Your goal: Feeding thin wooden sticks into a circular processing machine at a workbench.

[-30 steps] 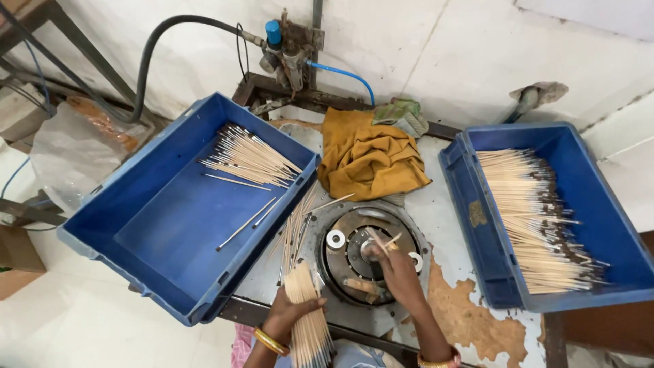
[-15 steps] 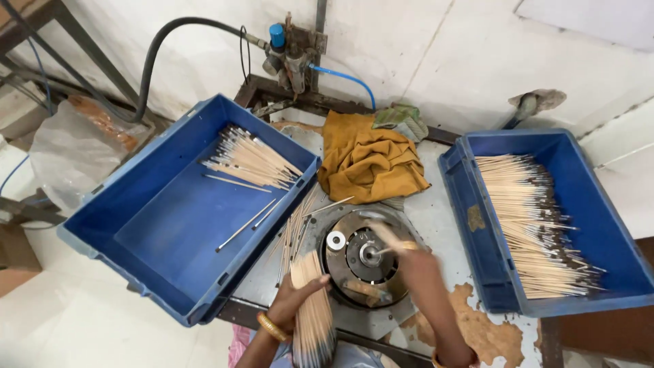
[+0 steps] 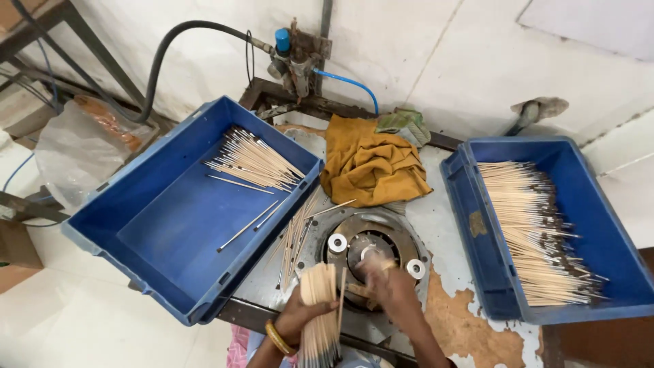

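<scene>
Thin pale sticks [image 3: 320,310] stood bundled in the closed left hand [image 3: 300,320] at the table's near edge. Two blue plastic crates [image 3: 163,225] flanked a round metal machine plate [image 3: 371,249]; the blurred right hand [image 3: 388,286] hovered there, grip unclear. Mustard cloth [image 3: 371,163] lay crumpled behind.

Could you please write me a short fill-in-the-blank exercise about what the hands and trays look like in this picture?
1. The left hand holds a bundle of thin wooden ____.
2. The right hand is over the round metal ____ in the middle of the table.
3. Both plastic trays, the left tray and the right tray, are coloured ____.
4. The crumpled cloth behind the machine is ____.

Missing words: sticks; machine; blue; yellow
</scene>
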